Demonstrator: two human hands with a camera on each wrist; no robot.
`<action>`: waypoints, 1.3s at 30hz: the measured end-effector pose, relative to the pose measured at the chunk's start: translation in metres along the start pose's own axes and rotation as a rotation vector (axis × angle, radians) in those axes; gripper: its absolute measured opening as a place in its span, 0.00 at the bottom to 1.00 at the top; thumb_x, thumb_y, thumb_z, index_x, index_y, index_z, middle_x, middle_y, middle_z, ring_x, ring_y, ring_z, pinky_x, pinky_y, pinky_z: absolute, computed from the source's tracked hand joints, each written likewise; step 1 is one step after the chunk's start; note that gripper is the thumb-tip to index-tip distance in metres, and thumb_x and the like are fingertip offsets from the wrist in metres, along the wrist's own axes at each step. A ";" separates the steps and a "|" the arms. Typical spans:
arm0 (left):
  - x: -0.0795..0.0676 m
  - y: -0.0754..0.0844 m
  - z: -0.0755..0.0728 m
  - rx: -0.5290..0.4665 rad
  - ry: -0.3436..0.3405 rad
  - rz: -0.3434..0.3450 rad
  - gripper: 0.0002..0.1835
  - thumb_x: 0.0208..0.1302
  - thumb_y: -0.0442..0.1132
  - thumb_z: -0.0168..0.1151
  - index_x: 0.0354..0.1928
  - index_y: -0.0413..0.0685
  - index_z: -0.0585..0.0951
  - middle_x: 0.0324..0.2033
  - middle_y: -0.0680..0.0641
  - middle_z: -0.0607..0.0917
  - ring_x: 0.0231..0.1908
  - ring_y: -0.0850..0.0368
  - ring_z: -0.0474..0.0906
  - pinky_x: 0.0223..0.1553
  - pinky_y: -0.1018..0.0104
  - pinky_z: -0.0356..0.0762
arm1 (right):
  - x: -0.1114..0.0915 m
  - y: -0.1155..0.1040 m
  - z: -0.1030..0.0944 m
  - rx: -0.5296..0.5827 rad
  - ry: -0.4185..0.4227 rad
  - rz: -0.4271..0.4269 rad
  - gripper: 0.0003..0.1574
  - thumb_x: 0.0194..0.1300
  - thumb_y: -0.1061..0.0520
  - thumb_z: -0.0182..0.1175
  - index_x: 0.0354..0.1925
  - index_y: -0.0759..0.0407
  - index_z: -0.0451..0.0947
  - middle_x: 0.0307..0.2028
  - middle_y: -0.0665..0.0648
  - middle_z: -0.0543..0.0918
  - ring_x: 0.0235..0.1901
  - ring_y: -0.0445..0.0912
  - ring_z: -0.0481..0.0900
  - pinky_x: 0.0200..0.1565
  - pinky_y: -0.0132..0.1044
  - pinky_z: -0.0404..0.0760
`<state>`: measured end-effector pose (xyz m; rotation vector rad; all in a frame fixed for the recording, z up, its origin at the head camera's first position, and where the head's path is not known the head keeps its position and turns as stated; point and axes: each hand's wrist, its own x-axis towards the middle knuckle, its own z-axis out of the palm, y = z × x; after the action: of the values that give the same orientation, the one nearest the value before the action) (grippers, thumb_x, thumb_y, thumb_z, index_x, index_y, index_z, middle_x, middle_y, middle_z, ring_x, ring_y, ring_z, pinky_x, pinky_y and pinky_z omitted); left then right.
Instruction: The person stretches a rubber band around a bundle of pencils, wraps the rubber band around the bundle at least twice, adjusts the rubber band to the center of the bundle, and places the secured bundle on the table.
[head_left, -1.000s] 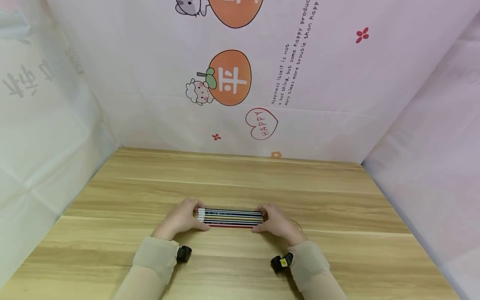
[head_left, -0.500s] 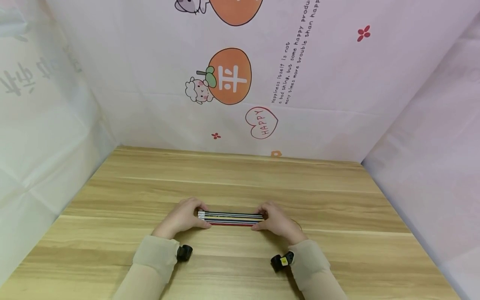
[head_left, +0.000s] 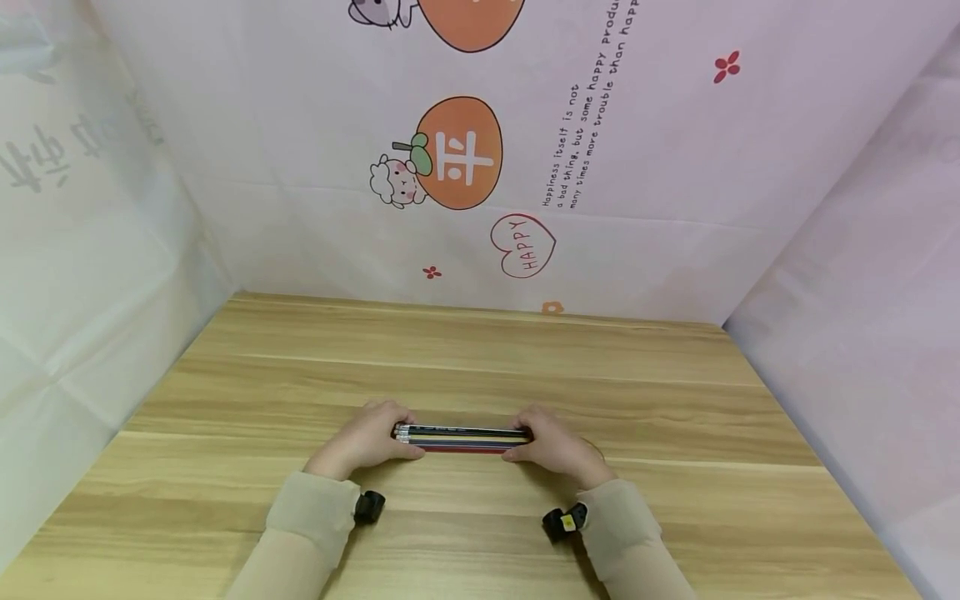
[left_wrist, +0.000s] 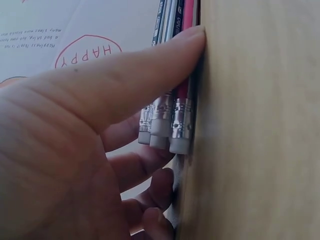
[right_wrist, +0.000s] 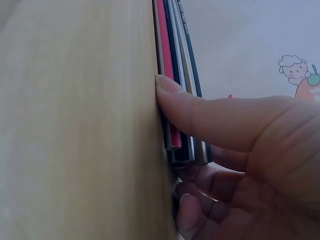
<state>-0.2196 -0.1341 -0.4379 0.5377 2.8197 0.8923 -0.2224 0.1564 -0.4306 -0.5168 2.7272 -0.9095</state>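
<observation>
A bundle of pencils [head_left: 465,438] lies sideways low over the wooden table, in the middle of the head view. My left hand [head_left: 369,437] grips its eraser end, thumb on the near side and fingers round the far side. White erasers [left_wrist: 179,145] and silver ferrules stick out below the thumb in the left wrist view. At the other end my right hand [head_left: 553,446] holds the bundle the same way. In the right wrist view the flat, unsharpened ends of the pencils [right_wrist: 175,140] show past the thumb; a red pencil is nearest the table.
The wooden table [head_left: 480,358] runs back to a white printed cloth [head_left: 637,267] standing as a wall, with more cloth at both sides. Black wrist cameras [head_left: 369,507] sit on the inner side of each wrist, close above the table.
The bundle has become narrower in the head view, its pencils pressed closer together and stacked. Both hands keep nearly the same place, the fingers drawn slightly nearer the thumbs.
</observation>
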 end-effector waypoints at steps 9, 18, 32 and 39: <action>-0.003 0.006 0.001 0.057 -0.003 -0.045 0.21 0.48 0.53 0.71 0.42 0.51 0.80 0.42 0.53 0.79 0.44 0.55 0.70 0.46 0.59 0.72 | -0.004 -0.005 -0.002 -0.075 -0.056 -0.002 0.15 0.57 0.49 0.66 0.38 0.54 0.75 0.37 0.50 0.70 0.35 0.44 0.67 0.38 0.39 0.70; -0.004 0.008 0.000 0.100 -0.024 -0.016 0.21 0.47 0.55 0.72 0.38 0.51 0.80 0.38 0.54 0.79 0.40 0.57 0.70 0.42 0.59 0.71 | -0.003 -0.006 -0.003 -0.114 -0.087 -0.017 0.16 0.59 0.49 0.64 0.39 0.57 0.75 0.36 0.52 0.70 0.33 0.45 0.66 0.35 0.39 0.68; -0.003 0.006 0.002 0.085 -0.046 0.028 0.21 0.46 0.56 0.71 0.36 0.49 0.81 0.39 0.52 0.80 0.40 0.56 0.72 0.44 0.58 0.71 | -0.003 -0.004 -0.001 -0.133 -0.096 -0.064 0.15 0.59 0.46 0.63 0.29 0.54 0.72 0.31 0.51 0.68 0.30 0.43 0.63 0.31 0.35 0.65; -0.003 0.006 0.000 0.026 -0.057 0.030 0.18 0.49 0.54 0.70 0.35 0.50 0.80 0.34 0.53 0.80 0.34 0.58 0.71 0.38 0.60 0.72 | -0.003 -0.005 -0.004 -0.035 -0.090 -0.058 0.11 0.61 0.47 0.61 0.32 0.53 0.75 0.27 0.48 0.73 0.26 0.41 0.66 0.29 0.34 0.69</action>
<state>-0.2150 -0.1304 -0.4344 0.6013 2.7822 0.8332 -0.2198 0.1562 -0.4240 -0.6306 2.6643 -0.8316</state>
